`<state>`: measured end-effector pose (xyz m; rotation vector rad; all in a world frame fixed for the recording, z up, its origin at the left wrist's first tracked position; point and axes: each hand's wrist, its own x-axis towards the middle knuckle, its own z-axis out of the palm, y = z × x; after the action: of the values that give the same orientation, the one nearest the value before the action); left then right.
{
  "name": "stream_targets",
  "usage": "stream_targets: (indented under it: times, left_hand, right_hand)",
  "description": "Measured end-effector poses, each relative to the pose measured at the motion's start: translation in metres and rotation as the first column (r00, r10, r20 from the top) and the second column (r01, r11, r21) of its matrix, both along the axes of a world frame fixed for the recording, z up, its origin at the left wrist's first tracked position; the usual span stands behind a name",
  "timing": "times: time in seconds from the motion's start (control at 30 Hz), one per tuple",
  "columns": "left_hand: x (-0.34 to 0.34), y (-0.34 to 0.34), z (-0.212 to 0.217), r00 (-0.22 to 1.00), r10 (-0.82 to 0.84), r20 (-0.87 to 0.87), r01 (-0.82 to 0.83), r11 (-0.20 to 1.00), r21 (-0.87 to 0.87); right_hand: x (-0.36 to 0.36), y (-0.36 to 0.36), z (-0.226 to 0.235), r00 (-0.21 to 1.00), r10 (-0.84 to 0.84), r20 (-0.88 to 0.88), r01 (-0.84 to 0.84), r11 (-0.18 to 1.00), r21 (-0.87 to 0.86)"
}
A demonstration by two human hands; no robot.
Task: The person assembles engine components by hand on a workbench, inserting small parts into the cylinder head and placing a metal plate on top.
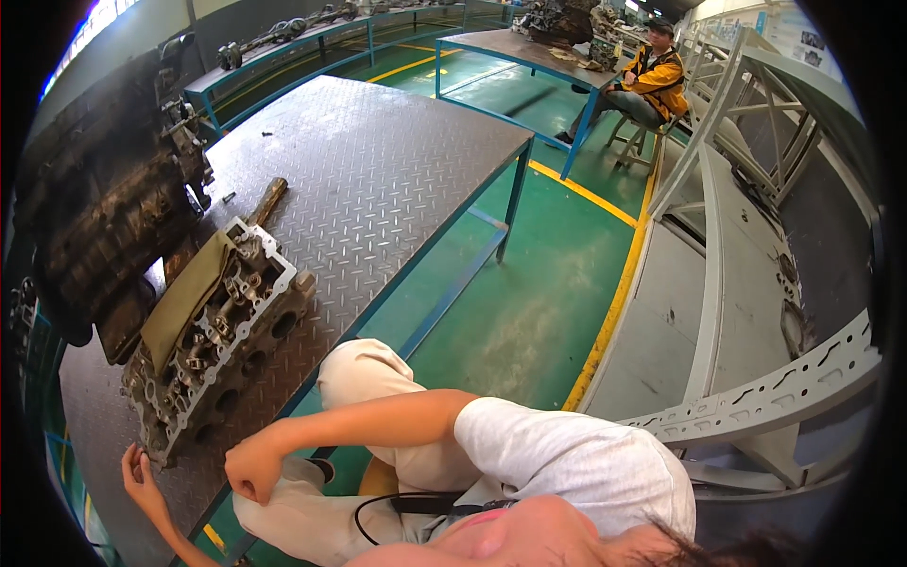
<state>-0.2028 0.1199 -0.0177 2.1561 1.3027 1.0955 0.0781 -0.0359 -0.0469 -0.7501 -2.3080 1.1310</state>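
A grey metal cylinder head (pixel 213 331) lies slanted on the patterned metal tabletop (pixel 368 151), its valve-gear side turned up. An olive-brown flat strip (pixel 186 307) lies along its far side. By the nearest corner of the cylinder head is my left hand (pixel 144 484), fingers apart and slightly bent, with nothing visible in it. Whether its fingertips touch the metal I cannot tell. My right hand (pixel 253 466) is curled into a loose fist above my knee, near the table's edge, and no object shows in it.
A large dark engine block (pixel 104 208) stands at the left. A worn wooden bar (pixel 268 201) and a small bolt (pixel 228 197) lie beyond the cylinder head. A person in a yellow jacket (pixel 652 90) sits at the far right. A grey metal frame (pixel 713 274) rises on the right.
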Motion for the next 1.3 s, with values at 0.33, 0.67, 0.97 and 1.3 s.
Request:
stream_targets:
  times: [0.33, 0.67, 0.97, 1.3]
  left_hand:
    - [0.008, 0.000, -0.006, 0.996, 0.061, 0.064, -0.059, 0.998, -0.032]
    - [0.004, 0.004, -0.020, 0.986, 0.167, 0.002, -0.167, 0.986, -0.003]
    - [0.000, 0.016, -0.032, 0.985, 0.169, -0.029, -0.169, 0.985, 0.023]
    - [0.060, -0.022, 0.020, 0.983, 0.063, -0.170, -0.029, 0.980, 0.196]
  right_hand:
    - [0.003, -0.006, 0.002, 0.999, -0.051, 0.012, 0.050, 0.997, 0.064]
    - [0.005, -0.008, 0.003, 0.997, -0.054, -0.047, 0.060, 0.989, 0.137]
    - [-0.006, -0.014, 0.011, 0.958, 0.069, -0.279, -0.060, 0.997, 0.040]
    - [-0.003, -0.017, 0.003, 0.984, -0.170, -0.056, 0.179, 0.941, 0.287]
